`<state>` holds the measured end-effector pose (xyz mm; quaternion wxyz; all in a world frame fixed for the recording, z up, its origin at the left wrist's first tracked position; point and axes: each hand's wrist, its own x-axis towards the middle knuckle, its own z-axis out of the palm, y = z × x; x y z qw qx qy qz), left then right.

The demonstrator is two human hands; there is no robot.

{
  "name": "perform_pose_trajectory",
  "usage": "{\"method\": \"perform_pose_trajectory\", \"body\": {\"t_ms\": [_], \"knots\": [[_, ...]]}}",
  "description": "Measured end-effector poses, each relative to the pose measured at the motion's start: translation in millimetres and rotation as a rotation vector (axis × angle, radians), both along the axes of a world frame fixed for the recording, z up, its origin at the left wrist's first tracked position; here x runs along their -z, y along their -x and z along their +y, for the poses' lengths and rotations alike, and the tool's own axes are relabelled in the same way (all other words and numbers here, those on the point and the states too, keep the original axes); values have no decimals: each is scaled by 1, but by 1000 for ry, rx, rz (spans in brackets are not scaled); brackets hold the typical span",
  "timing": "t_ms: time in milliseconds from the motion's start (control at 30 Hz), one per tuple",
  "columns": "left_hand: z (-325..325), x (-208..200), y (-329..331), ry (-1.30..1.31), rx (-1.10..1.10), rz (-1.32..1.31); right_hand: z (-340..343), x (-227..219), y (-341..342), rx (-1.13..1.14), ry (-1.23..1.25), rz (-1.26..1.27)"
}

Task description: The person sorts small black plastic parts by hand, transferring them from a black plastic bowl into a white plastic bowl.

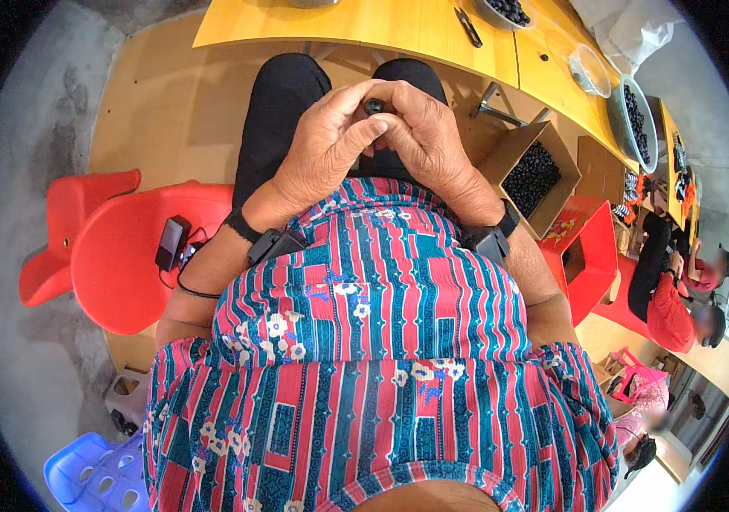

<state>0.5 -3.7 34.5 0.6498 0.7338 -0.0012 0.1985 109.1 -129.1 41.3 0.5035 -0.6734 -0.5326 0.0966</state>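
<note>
Two hands, your left hand (326, 141) and right hand (428, 136), curl their fingers closed around a black piece (373, 107) between them. You seem mid-handling; the next move calls for steady thumbs. Right of the fingers sits a box (557, 205).

Shirt (373, 320): one, short-sleeved; vertical stripes in pinkish red and teal, thin pale lines between; rectangular patches in both colours; scattered white flowers with blue accents. Neckline (441, 471): rounded, banded in matching print. Trousers (283, 107): black, plain. Left strap (241, 225) and right strap (509, 218): black, one per wrist, each with a dark, angular box. Cable (200, 294): thin, black, across the left forearm. Left hand (323, 132), right hand (429, 136): bare.
</note>
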Motion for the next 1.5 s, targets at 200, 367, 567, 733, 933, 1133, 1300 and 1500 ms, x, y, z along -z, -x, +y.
{"method": "perform_pose_trajectory", "body": {"t_ms": [200,367,567,733,933,1133,1300,1500], "knots": [[-3,-2,0,25,-7,-66,0,-5,3,7,-3,42],[-5,-5,2,36,-28,-57,0,-8,3,9,3,53],[-5,-5,2,68,-20,-72,-1,-14,3,4,15,50],[-4,-5,3,66,0,-43,-1,-13,5,27,22,46],[-7,-1,2,78,-25,-56,1,-7,5,31,-24,-27],[-7,1,3,57,-72,-68,5,-6,7,59,-69,-94],[-9,1,2,48,-112,-94,6,-4,9,71,-39,-21],[-9,3,0,94,-116,-67,9,1,9,93,-92,-66]]}}
